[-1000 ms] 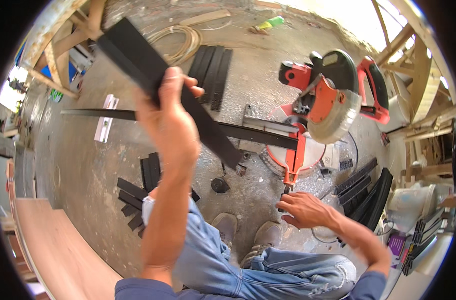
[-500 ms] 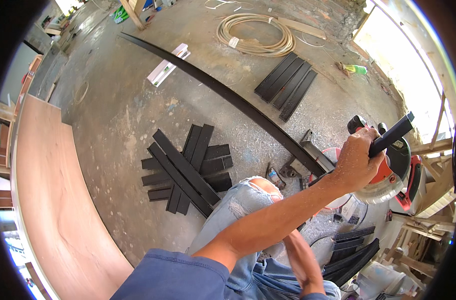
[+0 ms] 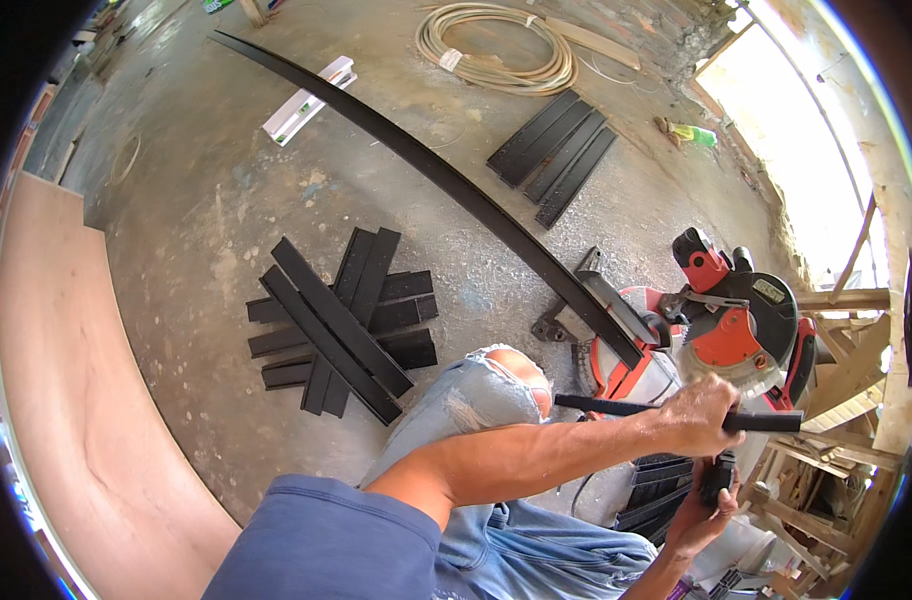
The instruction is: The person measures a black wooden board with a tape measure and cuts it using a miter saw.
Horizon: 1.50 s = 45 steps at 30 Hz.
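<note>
My left hand [image 3: 698, 415] is closed around a short black strip [image 3: 764, 422], held crosswise in front of a red and black miter saw [image 3: 741, 330]. Just below it, my right hand [image 3: 704, 510] grips a small black object [image 3: 718, 478], whose kind I cannot make out. One long black strip [image 3: 426, 165] runs from the far left to the saw, its near end lying on the saw's base. Further along, it passes over a white bar [image 3: 311, 98] on the floor.
Left of my knee, black strips [image 3: 346, 315] lie crossed in a pile. More strips [image 3: 551, 155] sit beyond the saw, near a coiled hose [image 3: 496, 48] and a green bottle [image 3: 691, 133]. A wooden panel [image 3: 86, 380] stands at left; scrap timber [image 3: 856, 400] crowds the right.
My left hand has come down and nearer from beside the saw with the short strip. My right hand has risen from by my thigh to just under it, showing the small black object.
</note>
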Tool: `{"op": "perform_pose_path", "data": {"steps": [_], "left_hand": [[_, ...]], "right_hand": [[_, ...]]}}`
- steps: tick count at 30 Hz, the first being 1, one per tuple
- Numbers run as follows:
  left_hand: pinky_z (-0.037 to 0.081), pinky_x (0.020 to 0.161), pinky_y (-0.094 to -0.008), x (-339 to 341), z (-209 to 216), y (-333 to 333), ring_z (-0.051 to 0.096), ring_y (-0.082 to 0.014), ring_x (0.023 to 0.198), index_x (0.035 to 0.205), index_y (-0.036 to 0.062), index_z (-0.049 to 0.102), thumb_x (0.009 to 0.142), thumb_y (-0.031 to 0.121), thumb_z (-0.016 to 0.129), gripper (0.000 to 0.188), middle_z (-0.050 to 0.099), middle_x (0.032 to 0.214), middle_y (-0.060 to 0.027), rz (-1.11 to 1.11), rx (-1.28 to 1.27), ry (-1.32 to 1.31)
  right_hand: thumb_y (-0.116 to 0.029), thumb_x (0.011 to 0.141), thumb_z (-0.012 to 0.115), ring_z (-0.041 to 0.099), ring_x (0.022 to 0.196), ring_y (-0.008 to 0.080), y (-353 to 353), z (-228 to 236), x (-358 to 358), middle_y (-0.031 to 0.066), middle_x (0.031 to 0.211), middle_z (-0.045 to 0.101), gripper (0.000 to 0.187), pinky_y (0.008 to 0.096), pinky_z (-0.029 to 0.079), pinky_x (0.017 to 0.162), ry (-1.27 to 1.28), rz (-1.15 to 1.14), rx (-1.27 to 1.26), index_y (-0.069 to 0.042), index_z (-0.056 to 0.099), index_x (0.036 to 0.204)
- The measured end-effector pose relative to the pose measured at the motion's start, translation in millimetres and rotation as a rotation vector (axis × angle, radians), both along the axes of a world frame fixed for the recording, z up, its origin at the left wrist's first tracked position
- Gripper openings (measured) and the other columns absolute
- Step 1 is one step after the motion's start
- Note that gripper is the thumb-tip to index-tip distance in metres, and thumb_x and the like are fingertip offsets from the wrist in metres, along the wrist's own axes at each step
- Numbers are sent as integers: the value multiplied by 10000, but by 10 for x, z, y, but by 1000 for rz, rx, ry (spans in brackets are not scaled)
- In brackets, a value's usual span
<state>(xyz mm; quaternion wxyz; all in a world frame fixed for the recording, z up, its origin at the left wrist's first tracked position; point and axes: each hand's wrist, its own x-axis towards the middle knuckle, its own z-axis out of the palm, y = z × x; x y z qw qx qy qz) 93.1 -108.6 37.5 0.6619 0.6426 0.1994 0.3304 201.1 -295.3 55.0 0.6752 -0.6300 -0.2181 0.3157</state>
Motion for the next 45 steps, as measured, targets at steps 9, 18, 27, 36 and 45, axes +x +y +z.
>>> {"op": "perform_pose_path", "data": {"steps": [9, 18, 27, 36, 45], "left_hand": [[536, 717, -444, 222, -215, -308, 703, -377, 778, 907, -58, 669, 785, 193, 807, 312, 688, 789, -240, -111, -101, -19], [525, 568, -350, 367, -467, 83, 653, -166, 583, 772, -22, 664, 725, 131, 830, 231, 678, 710, -100, 88, -13, -69], [449, 511, -272, -275, -10, 935, 582, -105, 575, 853, 17, 674, 865, 59, 770, 105, 625, 667, -29, 52, -545, -271], [497, 490, -269, -169, 3, 802, 585, -108, 517, 842, 87, 586, 872, 755, 613, 669, 545, 641, 13, 76, -791, -487], [573, 645, -300, -251, 175, 871, 675, -113, 736, 996, 106, 621, 951, 714, 525, 617, 665, 857, -43, -8, -1002, -791]], "right_hand": [[-262, 920, 699, 623, 1089, 196, 187, -205, -46, 126, 1234, 591, 616, 309, 502, 944, -141, -83, 12, 21, 454, 1409], [-231, 1011, 646, 595, 887, 127, -26, -266, -1, 97, 1146, 637, 472, 232, 475, 779, -538, 212, -344, -39, 467, 1403], [-144, 1034, 556, 567, 948, 120, -565, -168, 136, 40, 1149, 582, 450, 252, 510, 774, -475, 266, -606, -89, 454, 1468], [-199, 1025, 566, 661, 964, 167, -586, -182, 18, 93, 1142, 653, 429, 260, 526, 644, -367, 189, -427, -39, 505, 1419], [-177, 966, 568, 559, 800, 123, 231, 178, -358, 42, 962, 640, 324, 259, 453, 718, -720, 309, -401, 25, 608, 1216]]}}
